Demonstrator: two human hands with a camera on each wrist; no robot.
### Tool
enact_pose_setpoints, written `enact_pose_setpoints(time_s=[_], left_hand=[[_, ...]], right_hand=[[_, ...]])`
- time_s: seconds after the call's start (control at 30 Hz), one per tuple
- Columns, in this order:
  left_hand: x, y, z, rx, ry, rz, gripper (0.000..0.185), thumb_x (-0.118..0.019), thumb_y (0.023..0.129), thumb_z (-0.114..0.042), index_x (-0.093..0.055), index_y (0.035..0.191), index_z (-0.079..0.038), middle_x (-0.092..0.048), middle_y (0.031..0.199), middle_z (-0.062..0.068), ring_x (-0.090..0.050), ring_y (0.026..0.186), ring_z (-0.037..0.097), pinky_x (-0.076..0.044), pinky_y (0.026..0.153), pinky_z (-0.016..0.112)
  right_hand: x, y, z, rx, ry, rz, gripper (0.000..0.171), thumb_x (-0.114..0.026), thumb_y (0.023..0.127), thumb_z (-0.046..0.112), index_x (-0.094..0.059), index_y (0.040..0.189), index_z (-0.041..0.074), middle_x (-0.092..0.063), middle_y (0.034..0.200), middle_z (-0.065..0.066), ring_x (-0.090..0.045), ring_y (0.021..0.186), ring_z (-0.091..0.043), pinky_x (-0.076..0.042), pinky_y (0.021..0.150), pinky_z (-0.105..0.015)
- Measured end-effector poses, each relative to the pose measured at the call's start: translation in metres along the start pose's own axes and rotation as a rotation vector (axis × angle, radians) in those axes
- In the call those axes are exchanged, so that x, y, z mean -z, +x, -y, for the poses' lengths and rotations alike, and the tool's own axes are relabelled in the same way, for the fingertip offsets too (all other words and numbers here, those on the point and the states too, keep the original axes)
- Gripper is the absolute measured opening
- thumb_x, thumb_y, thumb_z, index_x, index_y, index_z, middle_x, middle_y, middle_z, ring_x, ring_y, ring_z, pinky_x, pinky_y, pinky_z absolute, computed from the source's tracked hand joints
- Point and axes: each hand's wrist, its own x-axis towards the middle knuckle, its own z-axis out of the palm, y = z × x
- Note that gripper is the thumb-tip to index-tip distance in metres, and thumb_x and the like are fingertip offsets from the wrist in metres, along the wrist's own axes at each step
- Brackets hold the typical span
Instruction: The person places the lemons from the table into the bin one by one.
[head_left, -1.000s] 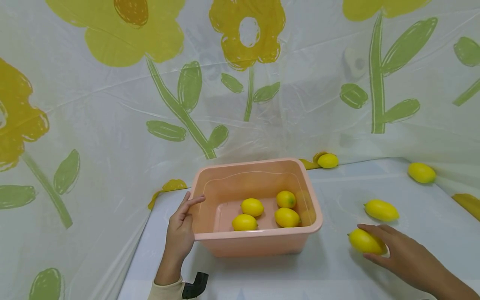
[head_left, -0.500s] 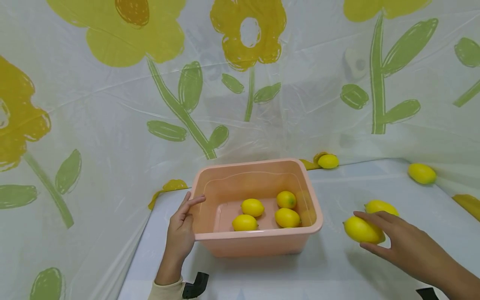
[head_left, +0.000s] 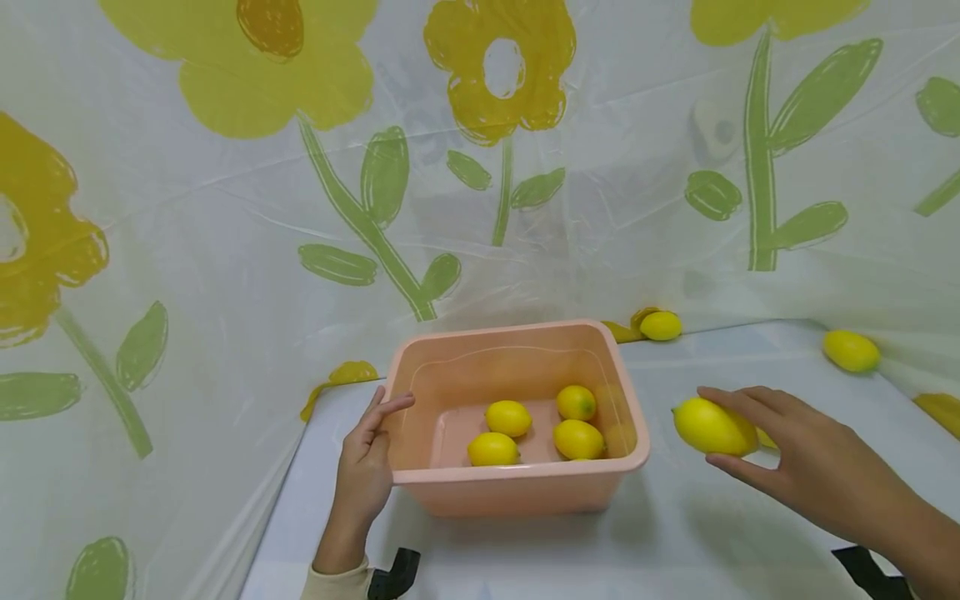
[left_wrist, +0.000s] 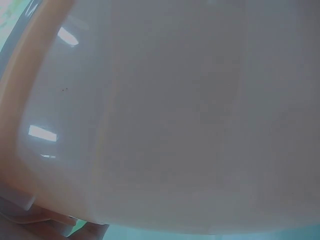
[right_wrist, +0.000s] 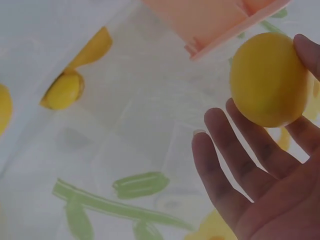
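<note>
Nearest, a sleeve (head_left: 337, 582) and a black strap (head_left: 393, 575) show at the left wrist, above the pale desk (head_left: 540, 558). The left hand (head_left: 363, 475) grips the left rim of the pink tub (head_left: 510, 496), one digit laid across it; neither hand nor tub has shifted noticeably over the last second.

The change is on the right. A second ago the held lemon (head_left: 712, 427) was low, at or close to the desk; now the right hand (head_left: 817, 467) has lifted it and carried it slightly left and farther away. It is pinched between thumb and fingertips, and the right wrist view shows other fingers spread clear of it. Its shadow lies apart on the desk. The pick-up therefore looks done, but the held lemon is in the air right of the tub, outside its rim.

Just beyond, the hand and held lemon now almost cover the back lemon (head_left: 766, 439), of which only a sliver shows; it was in plain sight a second ago. Inside the tub the four lemons (head_left: 508, 418) lie as they did, with a scrap of another behind the near rim.

Farthest, the corner lemon (head_left: 851, 351) and the edge lemon (head_left: 662, 326) sit unmoved before the flowered curtain (head_left: 600, 208), so lemons remain outside the tub.
</note>
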Motion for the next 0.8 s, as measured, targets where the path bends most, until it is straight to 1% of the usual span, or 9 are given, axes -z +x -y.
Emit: enact_pose_setpoints(time_s=[0.07,0.23,0.47,0.57,0.8], left_hand=[[0.0,0.0,0.001,0.002,0.0,0.001,0.055,-0.029,0.095,0.011,-0.07,0.121,-0.015,-0.062,0.139,0.003,-0.02,0.154,0.012,-0.017,0.125,0.053],[0.0,0.0,0.002,0.004,0.004,0.004,0.055,-0.029,0.095,0.01,-0.069,0.122,-0.016,-0.061,0.141,0.003,-0.019,0.154,0.012,-0.018,0.124,0.054],[0.001,-0.001,0.002,0.006,0.011,-0.001,0.056,-0.028,0.095,0.011,-0.07,0.121,-0.017,-0.063,0.138,0.001,-0.02,0.153,0.01,-0.017,0.125,0.052],[0.001,-0.001,0.001,0.004,0.004,0.003,0.056,-0.028,0.095,0.011,-0.07,0.121,-0.015,-0.064,0.137,0.002,-0.02,0.153,0.011,-0.016,0.125,0.053],[-0.001,0.0,0.0,-0.004,-0.005,-0.001,0.054,-0.029,0.095,0.011,-0.07,0.121,-0.012,-0.063,0.138,0.004,-0.02,0.154,0.013,-0.017,0.125,0.053]], right_hand=[[0.003,0.004,0.003,0.002,0.002,-0.014,0.075,-0.089,0.069,0.039,-0.058,0.136,0.024,-0.066,0.118,-0.011,-0.065,0.093,-0.028,-0.058,0.066,-0.05],[0.008,0.013,0.011,0.001,-0.002,-0.009,0.077,-0.089,0.07,0.039,-0.057,0.138,0.025,-0.065,0.121,-0.013,-0.065,0.094,-0.03,-0.059,0.068,-0.051],[0.012,0.022,0.022,0.096,0.01,-0.084,0.077,-0.09,0.069,0.037,-0.058,0.138,0.028,-0.066,0.12,-0.007,-0.066,0.096,-0.026,-0.06,0.069,-0.046],[0.013,0.027,0.026,0.099,0.021,-0.061,0.076,-0.089,0.071,0.038,-0.057,0.14,0.029,-0.066,0.121,-0.008,-0.066,0.097,-0.026,-0.06,0.069,-0.045],[0.014,0.041,0.037,0.084,0.056,0.046,0.072,-0.086,0.076,0.04,-0.055,0.141,0.03,-0.065,0.124,-0.011,-0.066,0.101,-0.029,-0.062,0.07,-0.041]])
